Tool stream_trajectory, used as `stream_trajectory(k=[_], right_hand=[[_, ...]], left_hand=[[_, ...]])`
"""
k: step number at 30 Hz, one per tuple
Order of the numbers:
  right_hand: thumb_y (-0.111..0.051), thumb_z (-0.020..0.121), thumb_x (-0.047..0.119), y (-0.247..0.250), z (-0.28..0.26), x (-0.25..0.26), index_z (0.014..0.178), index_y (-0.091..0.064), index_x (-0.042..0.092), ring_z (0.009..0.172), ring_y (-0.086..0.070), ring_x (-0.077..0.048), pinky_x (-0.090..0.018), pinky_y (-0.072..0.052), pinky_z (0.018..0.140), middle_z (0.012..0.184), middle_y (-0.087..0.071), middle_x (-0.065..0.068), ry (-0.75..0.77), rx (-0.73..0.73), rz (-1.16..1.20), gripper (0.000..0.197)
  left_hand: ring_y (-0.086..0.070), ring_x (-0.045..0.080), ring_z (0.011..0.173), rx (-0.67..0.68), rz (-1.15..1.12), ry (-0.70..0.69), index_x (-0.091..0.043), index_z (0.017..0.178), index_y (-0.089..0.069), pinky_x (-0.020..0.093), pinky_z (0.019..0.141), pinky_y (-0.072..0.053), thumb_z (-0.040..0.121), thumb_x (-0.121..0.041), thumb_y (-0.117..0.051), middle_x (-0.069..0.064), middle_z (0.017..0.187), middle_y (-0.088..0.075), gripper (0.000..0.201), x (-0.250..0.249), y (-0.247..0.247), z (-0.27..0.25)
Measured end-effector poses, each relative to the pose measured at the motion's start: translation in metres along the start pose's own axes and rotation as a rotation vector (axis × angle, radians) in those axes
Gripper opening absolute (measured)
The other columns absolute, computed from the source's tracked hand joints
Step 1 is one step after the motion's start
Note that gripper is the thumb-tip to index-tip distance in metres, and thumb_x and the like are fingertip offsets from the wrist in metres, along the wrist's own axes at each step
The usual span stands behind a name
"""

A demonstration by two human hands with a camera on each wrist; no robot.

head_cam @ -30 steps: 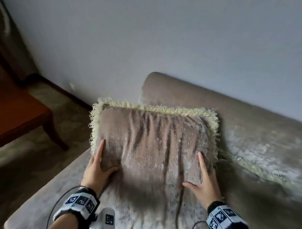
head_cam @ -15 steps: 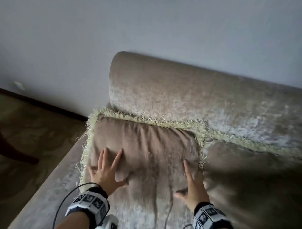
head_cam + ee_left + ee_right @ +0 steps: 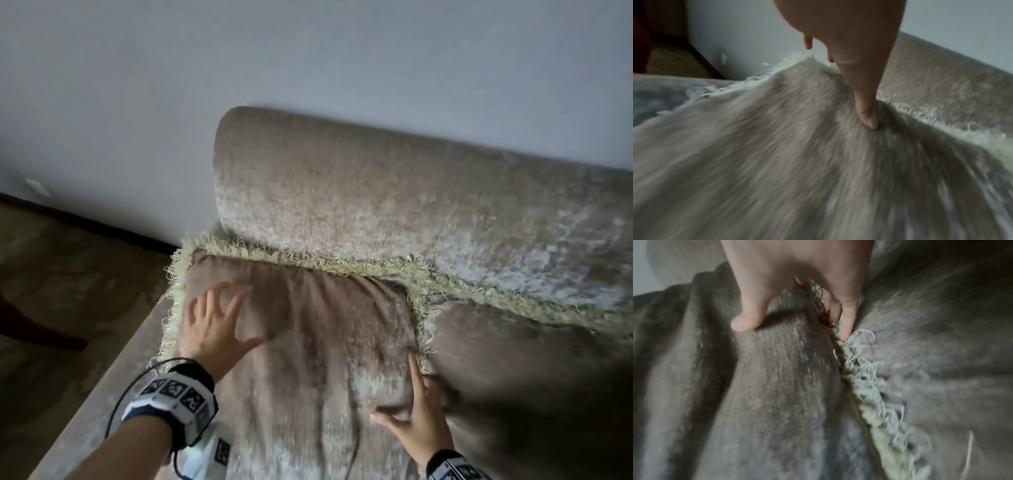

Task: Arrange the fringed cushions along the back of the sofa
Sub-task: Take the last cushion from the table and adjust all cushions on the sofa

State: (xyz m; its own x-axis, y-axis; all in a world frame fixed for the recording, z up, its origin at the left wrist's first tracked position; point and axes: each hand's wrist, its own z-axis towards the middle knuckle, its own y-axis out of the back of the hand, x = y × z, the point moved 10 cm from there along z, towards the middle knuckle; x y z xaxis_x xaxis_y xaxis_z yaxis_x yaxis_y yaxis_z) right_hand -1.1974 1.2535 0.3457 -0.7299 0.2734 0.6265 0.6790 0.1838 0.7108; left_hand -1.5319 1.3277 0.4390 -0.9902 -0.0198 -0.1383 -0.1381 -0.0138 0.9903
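A taupe velvet cushion (image 3: 308, 329) with a pale yellow-green fringe leans against the sofa backrest (image 3: 376, 192) at the sofa's left end. A second fringed cushion (image 3: 520, 363) lies right beside it, their fringes meeting. My left hand (image 3: 215, 325) presses flat on the first cushion's left face with fingers spread; in the left wrist view its thumb (image 3: 867, 116) dents the fabric. My right hand (image 3: 418, 411) sits at that cushion's right edge, thumb (image 3: 744, 321) on the face, straight fingers (image 3: 846, 324) tucked along the fringe seam between the two cushions.
A grey wall (image 3: 308, 68) rises behind the sofa. To the left lie brown patterned floor (image 3: 68, 291), a dark skirting board (image 3: 85, 222) and a dark wooden furniture leg (image 3: 34, 332). The sofa seat's left edge (image 3: 113, 394) runs beside my left forearm.
The cushion has gone from standing upright in my hands to leaning back against the backrest beside the second cushion. My left hand slid from its side edge onto its face, fingers spread.
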Motion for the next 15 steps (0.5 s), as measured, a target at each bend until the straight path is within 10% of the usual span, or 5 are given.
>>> stream_trajectory(k=[5,8,11,15], right_hand=[[-0.080,0.057,0.053,-0.006,0.014,0.022,0.137,0.025,0.045,0.132,-0.031,-0.026,-0.025,-0.038,0.087,0.147,-0.015,-0.010,0.082,0.058,-0.094,0.133],[-0.081,0.056,0.053,-0.013,0.011,0.022,0.128,0.035,0.053,0.134,-0.021,-0.020,-0.025,-0.032,0.100,0.153,0.016,0.010,0.144,0.042,-0.072,0.137],[-0.081,0.055,0.053,-0.016,0.012,0.012,0.124,0.037,0.057,0.123,-0.030,-0.019,-0.024,-0.034,0.095,0.146,0.015,0.020,0.150,0.035,-0.051,0.136],[-0.082,0.056,0.050,-0.019,0.016,0.011,0.126,0.034,0.056,0.136,-0.015,-0.011,-0.029,-0.028,0.109,0.146,0.018,0.019,0.156,0.072,-0.008,0.135]], left_hand=[[0.002,0.028,0.144,0.177,0.115,-0.328,-0.048,0.139,0.015,0.052,0.110,0.009,0.044,-0.088,-0.049,0.007,0.157,0.001,0.121,-0.066,-0.010,0.054],[0.024,0.028,0.139,0.288,0.245,-0.464,-0.047,0.132,0.033,0.052,0.105,0.020,0.034,-0.092,-0.041,0.003,0.146,0.026,0.131,-0.089,-0.034,0.068],[0.024,0.029,0.140,0.372,0.271,-0.426,-0.048,0.119,0.048,0.055,0.108,0.019,0.027,-0.093,-0.038,0.009,0.153,0.021,0.133,-0.086,-0.053,0.074],[-0.014,0.027,0.142,0.388,0.260,-0.381,-0.046,0.125,0.043,0.056,0.113,0.010,0.028,-0.097,-0.037,0.009,0.153,-0.019,0.135,-0.079,-0.057,0.074]])
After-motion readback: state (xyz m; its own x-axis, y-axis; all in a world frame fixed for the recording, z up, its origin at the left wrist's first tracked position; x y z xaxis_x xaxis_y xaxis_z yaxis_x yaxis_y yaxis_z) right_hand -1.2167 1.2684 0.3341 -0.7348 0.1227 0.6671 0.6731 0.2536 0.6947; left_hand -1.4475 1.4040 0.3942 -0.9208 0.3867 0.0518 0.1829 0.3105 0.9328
